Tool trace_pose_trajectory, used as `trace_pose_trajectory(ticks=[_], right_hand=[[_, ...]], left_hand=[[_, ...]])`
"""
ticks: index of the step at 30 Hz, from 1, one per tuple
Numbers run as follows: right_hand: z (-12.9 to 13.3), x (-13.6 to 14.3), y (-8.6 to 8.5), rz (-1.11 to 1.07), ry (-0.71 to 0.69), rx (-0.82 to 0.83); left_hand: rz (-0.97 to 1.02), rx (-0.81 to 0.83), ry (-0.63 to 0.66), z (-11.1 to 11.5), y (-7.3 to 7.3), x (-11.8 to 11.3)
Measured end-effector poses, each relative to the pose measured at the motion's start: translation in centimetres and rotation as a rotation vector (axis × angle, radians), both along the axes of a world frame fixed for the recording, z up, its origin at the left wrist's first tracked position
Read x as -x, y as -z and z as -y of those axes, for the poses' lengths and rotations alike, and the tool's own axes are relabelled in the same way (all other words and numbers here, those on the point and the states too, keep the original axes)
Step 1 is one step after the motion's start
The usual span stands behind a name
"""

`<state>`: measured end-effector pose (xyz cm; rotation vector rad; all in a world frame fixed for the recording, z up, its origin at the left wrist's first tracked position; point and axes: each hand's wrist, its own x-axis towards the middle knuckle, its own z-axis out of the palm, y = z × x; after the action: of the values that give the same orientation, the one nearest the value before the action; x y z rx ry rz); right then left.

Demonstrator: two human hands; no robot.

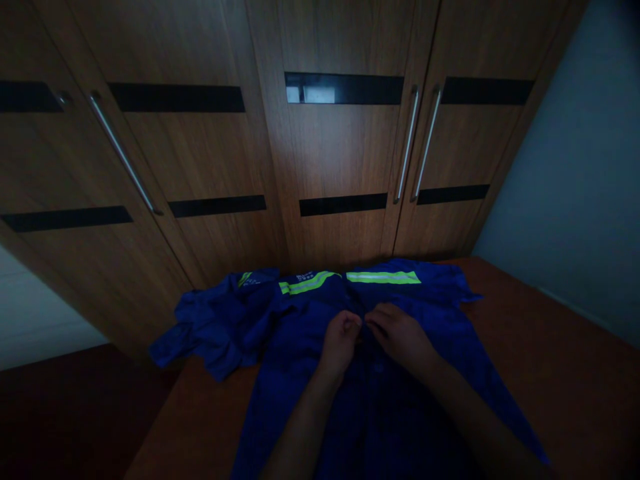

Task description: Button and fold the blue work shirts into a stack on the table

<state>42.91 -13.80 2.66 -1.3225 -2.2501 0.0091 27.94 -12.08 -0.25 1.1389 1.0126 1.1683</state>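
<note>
A dark blue garment [310, 347] with yellow-green reflective strips across its upper part lies spread on a reddish-brown surface. My left hand [343, 333] is closed in a pinch at the garment's middle front. Just to its right, my right hand [395, 332] is also pinched, its fingertips close to the left ones. Both seem to hold the front edges of the blue cloth, though what lies between the fingertips is too small and dark to make out. A second crumpled blue garment [220, 320] with a reflective patch lies at the left, touching the first.
Behind the garments stands a wooden wardrobe [330, 153] with dark strips and long metal handles [407, 147]. The reddish-brown surface [560, 360] extends to the right, where a pale wall [575, 200] rises. Its left edge drops to a dark floor.
</note>
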Motion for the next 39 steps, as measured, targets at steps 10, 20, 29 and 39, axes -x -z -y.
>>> trace_pose_trajectory(ticks=[10, 20, 29, 39], right_hand=[[-0.2, -0.6, 0.1, -0.130, 0.020, 0.000], [-1.5, 0.0, 2.0, -0.860, 0.140, 0.409], [-1.8, -0.5, 3.3, -0.808, 0.093, 0.441], [-1.0, -1.6, 3.4, -1.034, 0.112, 0.599]], left_hand=[[0.048, 0.127, 0.045, 0.4, -0.2, 0.3], [-0.198, -0.142, -0.011, 0.1, 0.3, 0.1], [-0.118, -0.072, -0.093, -0.1, 0.6, 0.0], [0.174, 0.172, 0.015, 0.1, 0.3, 0.4]])
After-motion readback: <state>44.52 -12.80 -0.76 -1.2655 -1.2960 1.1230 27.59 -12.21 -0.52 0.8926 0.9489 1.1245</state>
